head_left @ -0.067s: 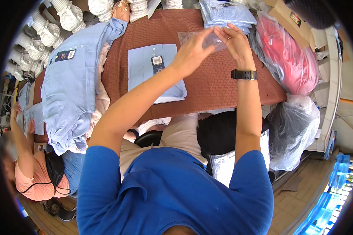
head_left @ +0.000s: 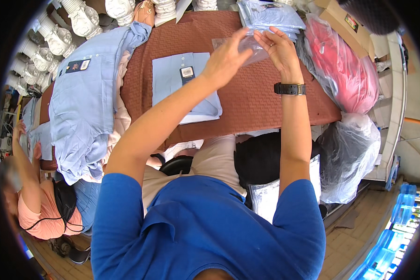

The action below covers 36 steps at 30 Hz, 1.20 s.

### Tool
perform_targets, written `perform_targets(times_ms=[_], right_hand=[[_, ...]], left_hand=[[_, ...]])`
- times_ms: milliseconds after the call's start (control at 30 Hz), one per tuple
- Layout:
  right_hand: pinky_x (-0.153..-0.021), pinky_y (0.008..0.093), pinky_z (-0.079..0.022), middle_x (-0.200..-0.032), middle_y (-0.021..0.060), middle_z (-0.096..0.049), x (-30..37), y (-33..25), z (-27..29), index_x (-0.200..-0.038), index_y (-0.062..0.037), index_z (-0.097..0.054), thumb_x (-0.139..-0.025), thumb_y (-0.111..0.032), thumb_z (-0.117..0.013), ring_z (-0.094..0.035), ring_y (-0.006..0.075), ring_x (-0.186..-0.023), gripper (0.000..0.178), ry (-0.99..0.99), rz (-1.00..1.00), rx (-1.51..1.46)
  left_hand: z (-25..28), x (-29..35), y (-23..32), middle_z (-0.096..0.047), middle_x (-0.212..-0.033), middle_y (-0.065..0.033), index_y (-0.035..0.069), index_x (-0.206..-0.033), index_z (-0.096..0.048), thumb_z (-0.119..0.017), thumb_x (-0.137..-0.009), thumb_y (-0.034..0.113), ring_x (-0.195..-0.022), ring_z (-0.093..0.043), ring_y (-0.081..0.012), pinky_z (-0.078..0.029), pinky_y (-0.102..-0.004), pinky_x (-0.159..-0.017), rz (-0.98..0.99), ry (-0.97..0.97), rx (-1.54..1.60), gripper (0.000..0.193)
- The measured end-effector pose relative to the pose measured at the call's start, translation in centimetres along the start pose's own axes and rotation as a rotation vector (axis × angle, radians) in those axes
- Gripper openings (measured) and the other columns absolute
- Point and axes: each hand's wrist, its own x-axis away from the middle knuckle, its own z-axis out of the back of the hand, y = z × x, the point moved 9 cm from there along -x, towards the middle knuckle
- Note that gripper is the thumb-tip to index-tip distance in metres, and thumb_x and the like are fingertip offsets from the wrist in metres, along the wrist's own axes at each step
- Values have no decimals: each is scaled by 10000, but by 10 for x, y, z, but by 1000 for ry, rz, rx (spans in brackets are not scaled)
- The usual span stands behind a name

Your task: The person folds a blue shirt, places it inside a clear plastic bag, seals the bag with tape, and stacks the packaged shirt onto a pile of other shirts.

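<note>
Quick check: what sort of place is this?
Probably a garment-packing workspace: a folded blue shirt lies tagged on the brown-covered table, with a clear plastic bag to its right and a stack of bagged blue garments at the far edge.

Brown cardboard box [head_left: 343, 31], tan pouch [head_left: 144, 13], blue translucent containers [head_left: 402, 209], co-worker [head_left: 38, 211] in peach

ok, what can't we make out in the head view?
Head view, all:
Whether the left hand grips the bag: hidden by the hand itself.
Folded shirt, lower left corner: behind left forearm.
White packet, middle: behind right sleeve.
Some white fittings: cut off by top edge.
</note>
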Motion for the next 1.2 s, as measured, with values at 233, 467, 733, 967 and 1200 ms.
perform_targets(times_ms=[233, 467, 733, 967, 1200], right_hand=[[-782, 341, -581, -1116, 205, -585, 47, -23, -19, -1326, 0, -479, -907, -83, -714, -671, 259, -922, 488, 196, 420, 781], [-752, 406, -529, -1126, 211, -589, 45, 44, -60, -1154, -51, -622, -845, -149, -788, -620, 316, -862, 365, 53, 557, 1123], [-912, 544, -501, -1231, 244, -568, -44, 133, -153, -1206, -97, -643, -901, -382, -708, -609, 450, -1100, 422, -141, 460, 1263], [-1025, 532, -403, -1279, 132, -584, -103, 125, -221, -1278, -145, -624, -897, -416, -710, -501, 400, -1246, 475, -245, 764, 1060], [-1090, 476, -393, -1336, 167, -602, -40, 248, -163, -1262, -68, -661, -870, -309, -728, -516, 366, -1278, 465, -576, 573, 1354]], left_hand=[[4, -34, -87, -669, -1185, -123, 63, -1189, -675, -613, -779, -98, -1156, -620, -325, -513, -443, -969, 58, -376, -79, 445], [45, -76, -162, -659, -1204, -131, 52, -1207, -660, -598, -771, -108, -1150, -618, -334, -508, -428, -978, 27, -321, -274, 469], [118, -109, -177, -645, -1227, -130, 65, -1256, -632, -591, -730, -133, -1170, -602, -338, -502, -420, -997, -33, -180, -377, 564], [169, -86, -155, -633, -1247, -129, 76, -1299, -609, -584, -695, -155, -1189, -587, -342, -496, -413, -1013, -125, -192, -389, 648], [104, 50, -166, -580, -1339, -117, 95, -1367, -556, -549, -695, -170, -1233, -552, -335, -491, -408, -1020, 80, -428, -289, 723]])
